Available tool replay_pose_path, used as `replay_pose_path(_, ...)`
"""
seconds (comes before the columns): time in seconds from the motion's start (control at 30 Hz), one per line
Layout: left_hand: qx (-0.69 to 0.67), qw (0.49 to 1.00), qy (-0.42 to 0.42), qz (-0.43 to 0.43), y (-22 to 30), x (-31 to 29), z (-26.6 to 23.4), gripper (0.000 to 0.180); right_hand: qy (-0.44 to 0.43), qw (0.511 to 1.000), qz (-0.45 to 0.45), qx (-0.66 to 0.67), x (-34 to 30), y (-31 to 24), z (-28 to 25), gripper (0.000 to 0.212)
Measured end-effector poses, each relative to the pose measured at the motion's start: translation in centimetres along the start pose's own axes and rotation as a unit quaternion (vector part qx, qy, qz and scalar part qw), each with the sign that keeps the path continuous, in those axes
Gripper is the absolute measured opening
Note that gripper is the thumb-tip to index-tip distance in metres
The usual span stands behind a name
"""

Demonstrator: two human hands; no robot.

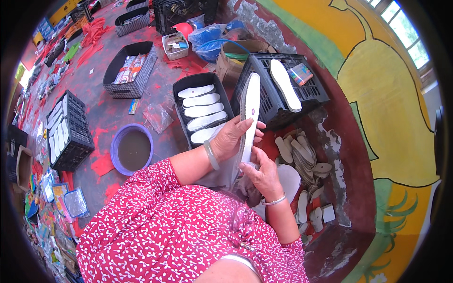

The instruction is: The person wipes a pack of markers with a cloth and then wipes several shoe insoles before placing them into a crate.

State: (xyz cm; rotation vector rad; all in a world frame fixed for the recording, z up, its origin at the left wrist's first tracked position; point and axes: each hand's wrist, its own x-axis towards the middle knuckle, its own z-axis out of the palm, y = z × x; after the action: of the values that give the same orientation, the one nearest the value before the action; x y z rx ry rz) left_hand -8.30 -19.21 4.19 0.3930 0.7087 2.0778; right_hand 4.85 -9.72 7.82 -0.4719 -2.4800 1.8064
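A long white insole (251, 101) with a grey edge and a small dark oval mark stands nearly upright before me. My left hand (232, 137), with a pale bangle at the wrist, grips its middle, thumb on the white face. Lower down, my right hand (264, 174) pinches the insole's bottom end. A crumpled greyish material (246, 189) hangs below the right fingers; its kind is unclear. Just beyond my left hand, a dark basket (175, 96) holds a row of white insoles (202, 110). Another white insole (285, 86) lies on an upturned black crate (252, 70).
Many greyish soles (306, 158) are heaped by the wall at right. To the left stand a purple basin (113, 155) of murky water and a black crate (78, 146) of white insoles. Farther off are a patterned basket (127, 87) and a small white basket (177, 54).
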Motion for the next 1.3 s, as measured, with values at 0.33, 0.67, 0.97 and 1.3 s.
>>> replay_pose_path(0.33, -0.119, 0.957, -0.219, -0.15, 0.6, -2.6, -1.4, 0.065, 0.145, 0.98, -0.122, 0.063, 2.2, -1.8, -6.2, 0.047)
replay_pose_path(0.67, -0.11, 0.94, -0.225, -0.23, -1.3, -3.4, -2.6, 0.067, 0.191, 0.961, -0.194, -0.045, 2.8, -0.7, -5.4, 0.027)
replay_pose_path(0.97, -0.049, 0.955, -0.212, -0.2, -1.4, -3.2, -1.3, 0.071, 0.285, 0.929, -0.21, -0.102, 2.4, 0.0, -4.4, 0.024)
replay_pose_path(1.3, 0.181, 0.958, -0.168, -0.149, -0.1, -2.2, -0.3, 0.053, 0.159, 0.94, -0.066, 0.294, 2.0, 0.6, -5.6, 0.022)
